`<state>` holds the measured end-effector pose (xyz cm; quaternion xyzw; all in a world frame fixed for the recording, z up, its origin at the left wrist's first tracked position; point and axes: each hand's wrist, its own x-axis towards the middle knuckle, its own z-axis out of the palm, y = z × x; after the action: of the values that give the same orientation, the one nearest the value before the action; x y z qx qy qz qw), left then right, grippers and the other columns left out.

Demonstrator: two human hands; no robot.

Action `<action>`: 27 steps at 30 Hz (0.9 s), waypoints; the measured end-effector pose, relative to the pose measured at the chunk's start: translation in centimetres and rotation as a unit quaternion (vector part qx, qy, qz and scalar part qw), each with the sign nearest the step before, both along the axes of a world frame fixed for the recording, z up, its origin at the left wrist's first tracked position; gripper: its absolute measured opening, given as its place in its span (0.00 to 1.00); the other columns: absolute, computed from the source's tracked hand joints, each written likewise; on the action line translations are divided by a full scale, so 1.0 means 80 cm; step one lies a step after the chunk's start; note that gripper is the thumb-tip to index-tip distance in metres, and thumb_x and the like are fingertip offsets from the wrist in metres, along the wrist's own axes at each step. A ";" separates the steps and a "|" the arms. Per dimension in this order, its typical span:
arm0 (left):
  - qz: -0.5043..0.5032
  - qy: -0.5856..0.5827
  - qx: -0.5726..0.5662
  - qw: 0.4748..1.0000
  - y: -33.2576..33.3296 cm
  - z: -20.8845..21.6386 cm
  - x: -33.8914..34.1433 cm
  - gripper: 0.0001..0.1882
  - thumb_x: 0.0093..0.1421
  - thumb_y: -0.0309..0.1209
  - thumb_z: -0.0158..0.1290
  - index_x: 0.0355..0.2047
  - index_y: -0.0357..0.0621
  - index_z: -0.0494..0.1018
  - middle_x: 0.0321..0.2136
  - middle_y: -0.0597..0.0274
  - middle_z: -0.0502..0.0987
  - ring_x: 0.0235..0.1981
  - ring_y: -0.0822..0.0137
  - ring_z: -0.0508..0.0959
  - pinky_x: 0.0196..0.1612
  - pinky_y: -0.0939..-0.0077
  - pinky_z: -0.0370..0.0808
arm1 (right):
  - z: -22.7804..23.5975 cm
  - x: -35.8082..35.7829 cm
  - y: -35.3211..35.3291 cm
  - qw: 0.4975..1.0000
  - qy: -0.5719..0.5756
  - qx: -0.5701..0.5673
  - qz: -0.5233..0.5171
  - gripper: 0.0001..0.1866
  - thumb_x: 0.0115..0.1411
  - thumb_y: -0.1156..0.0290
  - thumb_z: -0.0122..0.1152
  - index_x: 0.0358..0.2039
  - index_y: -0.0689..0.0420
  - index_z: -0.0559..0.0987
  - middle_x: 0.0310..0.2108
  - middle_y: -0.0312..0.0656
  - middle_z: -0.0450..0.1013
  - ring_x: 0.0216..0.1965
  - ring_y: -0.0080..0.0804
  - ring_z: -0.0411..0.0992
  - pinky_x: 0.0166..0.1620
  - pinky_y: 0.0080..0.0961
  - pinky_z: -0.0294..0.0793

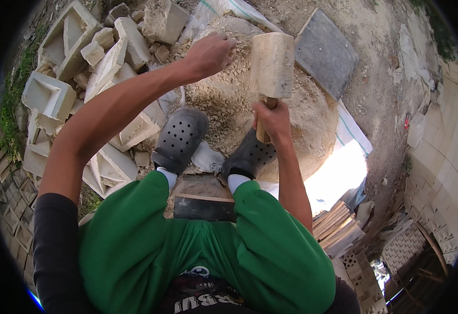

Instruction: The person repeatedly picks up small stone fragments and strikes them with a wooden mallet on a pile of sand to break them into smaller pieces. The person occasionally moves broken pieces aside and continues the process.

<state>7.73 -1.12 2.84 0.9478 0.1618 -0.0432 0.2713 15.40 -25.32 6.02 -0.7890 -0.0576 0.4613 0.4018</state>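
Observation:
In my right hand (274, 119) is the short handle of a pale wooden mallet (272, 65), its thick head held up over the heap. My left hand (210, 56) is at the upper left of a pile of crushed pale rubble (216, 97), its fingers curled downward. Whatever may lie under those fingers is hidden from view. The heap spreads between and beyond my feet, with fine powder on its right side. A grey slab (327, 54) lies flat just beyond the mallet head.
Broken pale hollow mould pieces (68, 39) are piled along the left. Under the heap lies a white woven sheet (353, 128). My grey clogs (181, 137) rest at its near edge. Stacked wooden slats (336, 224) stand at the right, near pale blocks (364, 277).

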 end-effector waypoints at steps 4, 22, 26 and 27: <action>-0.017 -0.003 -0.014 1.000 -0.008 -0.016 -0.006 0.16 0.59 0.33 0.61 0.45 0.37 0.79 0.39 0.51 0.78 0.47 0.49 0.77 0.50 0.56 0.75 | 0.001 0.000 0.003 1.000 -0.004 -0.009 0.000 0.12 0.53 0.65 0.65 0.26 0.63 0.79 0.17 0.37 0.74 0.17 0.27 0.76 0.24 0.27 0.75; 0.034 -0.112 -0.021 0.993 0.029 -0.012 -0.033 0.15 0.62 0.35 0.60 0.48 0.44 0.79 0.40 0.54 0.79 0.39 0.54 0.80 0.44 0.60 0.75 | 0.025 -0.002 0.032 0.988 -0.119 -0.034 0.097 0.18 0.52 0.61 0.66 0.31 0.67 0.81 0.19 0.46 0.78 0.22 0.35 0.80 0.29 0.33 0.77; 0.040 -0.068 -0.076 0.994 0.030 -0.016 -0.035 0.13 0.61 0.37 0.60 0.43 0.44 0.81 0.35 0.56 0.79 0.35 0.55 0.79 0.40 0.60 0.75 | 0.032 -0.013 0.052 0.984 -0.152 0.042 0.085 0.19 0.52 0.60 0.66 0.31 0.68 0.81 0.21 0.51 0.79 0.25 0.42 0.81 0.32 0.35 0.77; 0.055 -0.079 -0.070 0.993 0.030 -0.017 -0.036 0.13 0.61 0.37 0.60 0.42 0.44 0.82 0.33 0.56 0.79 0.34 0.56 0.79 0.40 0.60 0.75 | 0.032 -0.018 0.058 0.984 -0.147 0.067 0.074 0.20 0.52 0.60 0.66 0.32 0.68 0.81 0.22 0.52 0.79 0.26 0.44 0.82 0.32 0.35 0.77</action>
<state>4.87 1.30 1.48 0.9165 0.1886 0.0352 0.3510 13.93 -20.69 8.60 -0.8129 -0.2054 0.3637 0.4059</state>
